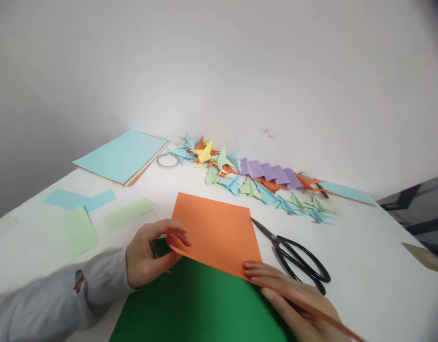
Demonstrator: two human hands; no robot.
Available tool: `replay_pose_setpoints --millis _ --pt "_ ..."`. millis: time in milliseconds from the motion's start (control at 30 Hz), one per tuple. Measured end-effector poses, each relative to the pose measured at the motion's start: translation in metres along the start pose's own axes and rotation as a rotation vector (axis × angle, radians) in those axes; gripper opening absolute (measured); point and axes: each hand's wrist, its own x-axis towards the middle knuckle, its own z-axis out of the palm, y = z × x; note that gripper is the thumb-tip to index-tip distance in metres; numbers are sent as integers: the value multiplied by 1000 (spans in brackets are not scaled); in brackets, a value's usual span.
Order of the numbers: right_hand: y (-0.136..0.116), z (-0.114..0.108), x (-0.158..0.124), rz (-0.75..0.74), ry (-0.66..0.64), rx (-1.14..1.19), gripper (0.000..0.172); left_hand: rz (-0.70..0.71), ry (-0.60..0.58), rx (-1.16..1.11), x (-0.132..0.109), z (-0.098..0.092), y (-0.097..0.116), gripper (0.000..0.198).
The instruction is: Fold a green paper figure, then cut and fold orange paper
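An orange sheet of paper [215, 232] lies in front of me, its near edge over a green sheet [204, 304]. My left hand [155, 251] pinches its near left corner, thumb below and fingers curled above. At the near right corner, my right hand [290, 294] has its fingers on top and its thumb at the edge. A narrow orange strip [322, 313] runs from my right hand towards the lower right; how it is gripped is partly hidden. Black-handled scissors [293, 256] rest just right of the orange sheet, blades pointing to its far right corner.
Blue and green paper offcuts [80, 228] lie on the left of the white table [376, 275]. Behind are a stack of coloured paper [122, 156], a tape roll [167, 160], many folded paper shapes [222, 161] and a pleated purple paper [271, 173]. A wall stands behind.
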Motion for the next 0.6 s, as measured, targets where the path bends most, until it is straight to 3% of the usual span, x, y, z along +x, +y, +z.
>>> replay_pose_setpoints --millis 167,367,600 --pt "-4 -4 3 85 69 -3 18 148 -135 146 1 4 -1 10" --pt "10 -3 -3 1 -61 -26 46 111 -190 183 0 5 -14 20" --pt "14 5 -12 -33 -35 -252 33 140 -205 219 0 2 -35 22"
